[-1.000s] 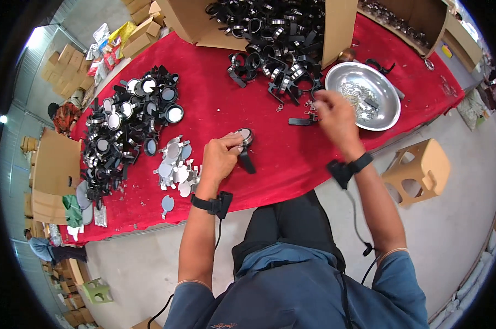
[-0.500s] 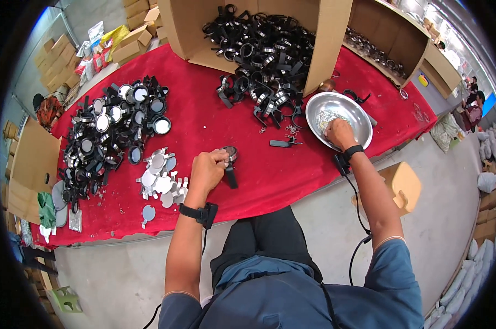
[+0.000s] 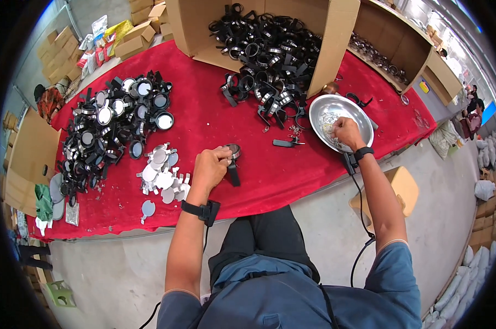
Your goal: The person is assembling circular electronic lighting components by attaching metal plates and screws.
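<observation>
My left hand point(image 3: 211, 167) is closed on a round black ring part with a short black handle point(image 3: 234, 170), holding it on the red cloth with the handle toward me. My right hand point(image 3: 347, 133) is over the steel bowl point(image 3: 363, 116), fingers pinched together among small shiny metal pieces point(image 3: 329, 122). Whatever is between those fingertips is too small to make out. Left of my left hand lies a pile of flat grey-white discs with tabs point(image 3: 161, 171). Between the ring part and the bowl lies a small tool with a dark grey handle point(image 3: 285, 143).
A big heap of black parts with discs point(image 3: 108, 131) covers the table's left. An open carton point(image 3: 336, 49) at the back spills black rings point(image 3: 270, 49) onto the cloth. Another carton point(image 3: 393, 41) holds metal rings at the back right. A tan stool point(image 3: 403, 192) stands beside the table.
My right hand has drawn slightly nearer the bowl's right side, its fingers still low in the bowl. My left hand keeps its hold on the ring part. The whole view has shifted slightly.
</observation>
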Demonstrator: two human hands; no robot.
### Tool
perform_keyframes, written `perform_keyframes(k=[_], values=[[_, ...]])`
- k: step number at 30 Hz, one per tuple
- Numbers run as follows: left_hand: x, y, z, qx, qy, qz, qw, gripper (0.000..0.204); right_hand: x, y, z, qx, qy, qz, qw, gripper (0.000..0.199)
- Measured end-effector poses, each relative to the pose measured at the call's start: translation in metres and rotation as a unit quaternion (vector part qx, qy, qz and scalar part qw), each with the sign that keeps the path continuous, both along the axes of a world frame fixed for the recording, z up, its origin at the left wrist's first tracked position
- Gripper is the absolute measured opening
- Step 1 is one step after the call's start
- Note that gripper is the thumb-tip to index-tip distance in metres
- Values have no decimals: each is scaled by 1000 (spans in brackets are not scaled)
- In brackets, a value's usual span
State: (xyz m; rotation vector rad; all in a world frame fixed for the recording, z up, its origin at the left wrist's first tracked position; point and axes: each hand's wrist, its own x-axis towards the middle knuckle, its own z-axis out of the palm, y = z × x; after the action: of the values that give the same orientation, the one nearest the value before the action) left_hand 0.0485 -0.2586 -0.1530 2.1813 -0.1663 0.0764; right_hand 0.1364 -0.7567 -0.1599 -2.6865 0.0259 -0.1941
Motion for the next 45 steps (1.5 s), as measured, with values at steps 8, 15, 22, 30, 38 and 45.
perform_keyframes(k=[8, 15, 22, 30, 38, 45], values=[[-2, -1, 0, -21, -4, 1, 1000, 30, -39, 24, 37, 468, -6, 5, 884, 6], [1, 1, -7, -8, -13, -9, 1000, 30, -63, 56, 46, 510, 23, 45, 859, 9], [6, 3, -6, 6, -10, -14, 1000, 29, -95, 125, 27, 627, 92, 84, 769, 26], [3, 2, -4, -7, -38, -14, 999, 31, -115, 241, -6, 726, 162, 49, 667, 16], [0, -1, -8, -37, -15, -9, 999, 33, -103, 323, -32, 694, 162, -28, 701, 15], [0, 1, -1, -25, -22, -17, 999, 33, -100, 340, -39, 662, 129, -66, 735, 20]])
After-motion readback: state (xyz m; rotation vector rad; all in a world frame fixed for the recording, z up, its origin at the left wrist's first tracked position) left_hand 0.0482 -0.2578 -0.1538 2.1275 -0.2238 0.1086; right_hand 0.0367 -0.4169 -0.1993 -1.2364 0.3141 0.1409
